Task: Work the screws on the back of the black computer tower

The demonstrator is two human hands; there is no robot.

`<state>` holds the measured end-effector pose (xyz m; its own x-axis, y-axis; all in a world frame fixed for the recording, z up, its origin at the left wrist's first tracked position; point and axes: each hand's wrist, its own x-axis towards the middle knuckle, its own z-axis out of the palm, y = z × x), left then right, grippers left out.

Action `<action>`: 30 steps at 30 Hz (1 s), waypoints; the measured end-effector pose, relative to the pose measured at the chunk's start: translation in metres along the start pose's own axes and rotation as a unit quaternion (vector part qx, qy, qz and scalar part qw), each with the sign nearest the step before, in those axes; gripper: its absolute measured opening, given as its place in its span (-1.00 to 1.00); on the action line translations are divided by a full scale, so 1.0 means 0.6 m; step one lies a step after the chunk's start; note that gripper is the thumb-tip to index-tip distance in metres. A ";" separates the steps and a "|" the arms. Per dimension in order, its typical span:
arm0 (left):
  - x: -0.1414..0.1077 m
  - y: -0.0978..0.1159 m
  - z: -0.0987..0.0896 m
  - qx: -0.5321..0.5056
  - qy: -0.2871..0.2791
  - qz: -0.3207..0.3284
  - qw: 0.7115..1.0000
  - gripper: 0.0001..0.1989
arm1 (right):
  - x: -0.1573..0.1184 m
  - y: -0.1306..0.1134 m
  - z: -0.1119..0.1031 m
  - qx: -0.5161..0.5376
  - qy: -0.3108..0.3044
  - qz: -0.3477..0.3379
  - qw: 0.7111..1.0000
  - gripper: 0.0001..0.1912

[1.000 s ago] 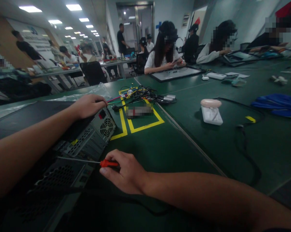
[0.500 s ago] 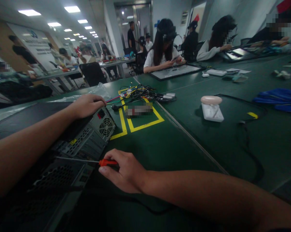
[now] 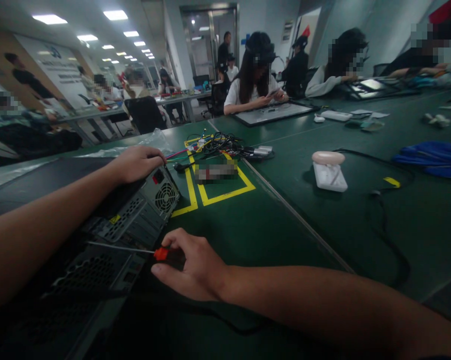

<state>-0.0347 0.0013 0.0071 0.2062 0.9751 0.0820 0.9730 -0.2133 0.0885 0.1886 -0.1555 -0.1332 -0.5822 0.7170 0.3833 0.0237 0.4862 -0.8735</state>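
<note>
A computer case [image 3: 135, 212] lies at the left with its grey rear panel, fan grille and power socket toward the right. My left hand [image 3: 139, 164] is over its top edge, fingers bent around the upper corner. In my right hand [image 3: 195, 267] is a screwdriver [image 3: 161, 253] with an orange and dark handle. The thumb stands away from the handle, while the fingers stay around its other side. Its long shaft points left to the case's rear panel; the tip is in shadow and hard to see.
Behind the case lies a bundle of cables [image 3: 220, 144] near yellow tape markings [image 3: 229, 197]. A blurred-out object [image 3: 216, 171] sits inside them. An open white case with a pink lid [image 3: 329, 175] and a black cable [image 3: 386, 225] lie at the right. A person [image 3: 253, 75] sits across the table.
My right thumb has moved down off the screwdriver handle, and the fingers have loosened. The screwdriver and computer case hold nearly the same place; my left hand stays put.
</note>
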 end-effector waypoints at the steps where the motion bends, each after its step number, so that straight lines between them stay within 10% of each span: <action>1: 0.000 0.000 0.000 -0.001 -0.001 -0.001 1.000 -0.38 | 0.000 0.001 0.001 -0.006 -0.003 0.004 1.000 -0.69; 30: 0.002 -0.010 0.004 -0.011 0.001 -0.018 1.000 -0.42 | 0.001 -0.002 0.002 -0.023 0.000 -0.002 1.000 -0.68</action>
<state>-0.0402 0.0041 0.0042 0.1717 0.9818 0.0813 0.9771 -0.1802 0.1129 0.1876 -0.1563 -0.1325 -0.5829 0.7145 0.3869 0.0579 0.5115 -0.8574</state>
